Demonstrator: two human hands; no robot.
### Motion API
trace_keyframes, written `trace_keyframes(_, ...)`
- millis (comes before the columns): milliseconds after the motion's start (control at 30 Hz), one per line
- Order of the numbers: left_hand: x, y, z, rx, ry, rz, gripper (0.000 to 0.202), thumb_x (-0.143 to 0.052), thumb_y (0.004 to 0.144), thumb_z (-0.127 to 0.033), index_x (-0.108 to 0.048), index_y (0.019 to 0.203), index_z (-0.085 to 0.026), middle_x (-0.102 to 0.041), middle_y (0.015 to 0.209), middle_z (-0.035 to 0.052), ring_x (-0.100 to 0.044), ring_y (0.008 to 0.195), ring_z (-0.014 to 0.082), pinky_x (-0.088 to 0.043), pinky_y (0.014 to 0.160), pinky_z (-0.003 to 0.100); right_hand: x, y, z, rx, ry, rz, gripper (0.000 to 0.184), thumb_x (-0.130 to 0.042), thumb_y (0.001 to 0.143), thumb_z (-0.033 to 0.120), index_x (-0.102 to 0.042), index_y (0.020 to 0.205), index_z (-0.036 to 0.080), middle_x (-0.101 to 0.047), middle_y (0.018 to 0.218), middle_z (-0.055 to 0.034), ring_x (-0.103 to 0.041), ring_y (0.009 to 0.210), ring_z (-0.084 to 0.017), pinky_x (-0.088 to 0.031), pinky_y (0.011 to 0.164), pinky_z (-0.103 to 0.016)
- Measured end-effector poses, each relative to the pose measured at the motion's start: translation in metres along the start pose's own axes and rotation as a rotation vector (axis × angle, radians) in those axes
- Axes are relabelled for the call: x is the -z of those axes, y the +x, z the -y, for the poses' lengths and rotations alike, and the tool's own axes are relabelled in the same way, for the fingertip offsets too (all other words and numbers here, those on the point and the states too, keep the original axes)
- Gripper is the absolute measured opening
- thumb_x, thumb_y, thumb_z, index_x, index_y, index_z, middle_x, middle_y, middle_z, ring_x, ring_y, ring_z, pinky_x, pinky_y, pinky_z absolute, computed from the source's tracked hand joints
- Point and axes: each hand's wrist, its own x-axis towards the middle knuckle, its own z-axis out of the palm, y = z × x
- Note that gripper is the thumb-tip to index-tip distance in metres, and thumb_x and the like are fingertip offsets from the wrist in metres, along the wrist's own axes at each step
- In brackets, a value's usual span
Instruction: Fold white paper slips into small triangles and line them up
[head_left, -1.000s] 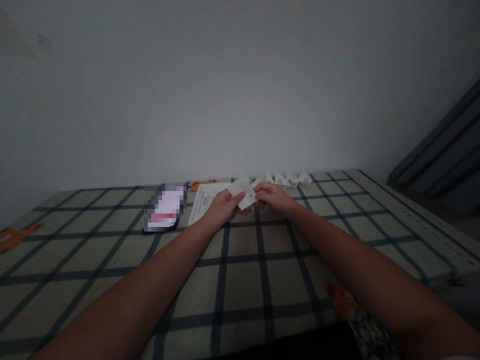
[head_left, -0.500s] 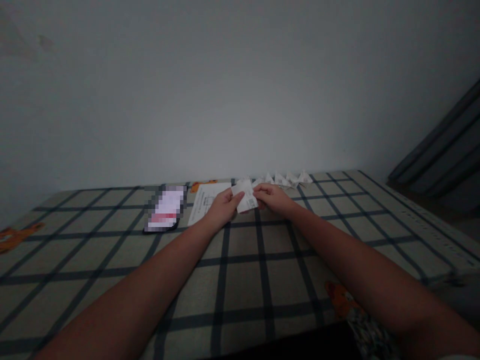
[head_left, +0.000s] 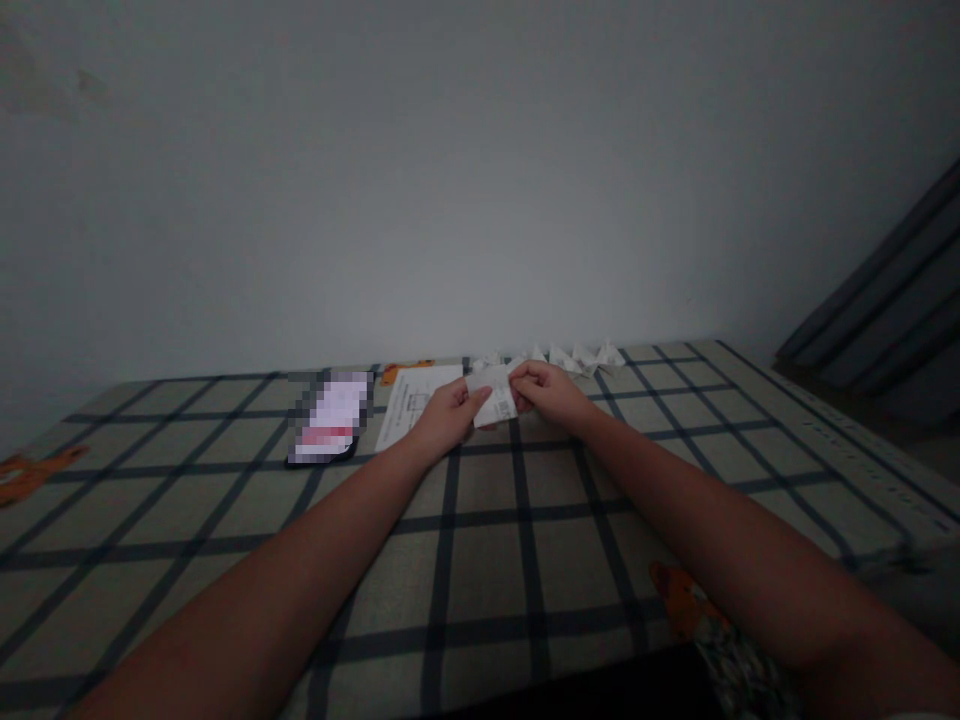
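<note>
While my left hand (head_left: 444,412) and right hand (head_left: 552,394) pinch the paper (head_left: 496,396), its top edge has dipped. Handling seems unfinished.

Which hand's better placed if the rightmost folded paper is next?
Likely the right hand: both hold the small paper, but right is nearer that folded paper; the left hand sits beside the printed sheet.

seemingly a home: checked cloth (head_left: 390,600) with cartoon animals (head_left: 37,475), a wall (head_left: 480,180) along its far edge, curtain-like folds (head_left: 885,290) beyond its right.
</note>
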Motion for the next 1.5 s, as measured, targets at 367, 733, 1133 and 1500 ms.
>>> trace_keyframes(367, -0.001, 0.000, -0.003, -0.006, 0.008, -0.002, 0.032, -0.056, 0.077, -0.042, -0.061, 0.090, -0.012, -0.065, 0.070, 0.0053, -0.057, 0.059, 0.0151, -0.042, 0.051, 0.024, 0.001, 0.001, -0.004, 0.034, -0.017, 0.003, 0.012, -0.054, 0.072, 0.026, -0.052, 0.076, 0.016, -0.053, 0.058, 0.0041, -0.052, 0.051, -0.008, -0.040, 0.049, -0.020)
trace_keyframes(733, -0.001, 0.001, 0.007, -0.055, -0.075, 0.005, 0.048, -0.058, 0.077, -0.039, -0.052, 0.118, -0.014, -0.067, 0.090, 0.0082, -0.062, 0.073, 0.0166, -0.048, 0.063, 0.028, -0.001, 0.001, -0.004, 0.025, 0.020, 0.004, 0.013, -0.053, 0.073, 0.024, -0.051, 0.083, 0.017, -0.053, 0.059, 0.0049, -0.052, 0.050, -0.008, -0.041, 0.049, -0.020)
trace_keyframes(1133, -0.001, -0.002, 0.000, -0.064, -0.002, 0.048, 0.046, -0.055, 0.079, -0.040, -0.053, 0.117, -0.014, -0.066, 0.094, 0.0086, -0.061, 0.074, 0.0163, -0.048, 0.063, 0.027, 0.003, 0.004, -0.008, 0.042, -0.008, -0.048, 0.018, -0.056, 0.074, 0.024, -0.055, 0.088, 0.015, -0.058, 0.066, 0.0012, -0.056, 0.054, -0.008, -0.043, 0.050, -0.019)
trace_keyframes(1500, -0.001, -0.001, -0.001, -0.114, 0.086, 0.061, 0.047, -0.054, 0.079, -0.043, -0.055, 0.116, -0.014, -0.067, 0.094, 0.0086, -0.061, 0.080, 0.0191, -0.048, 0.068, 0.030, 0.004, 0.006, -0.012, 0.089, -0.001, -0.081, 0.019, -0.061, 0.070, 0.027, -0.058, 0.083, 0.014, -0.061, 0.069, -0.0009, -0.058, 0.059, -0.009, -0.046, 0.055, -0.021)
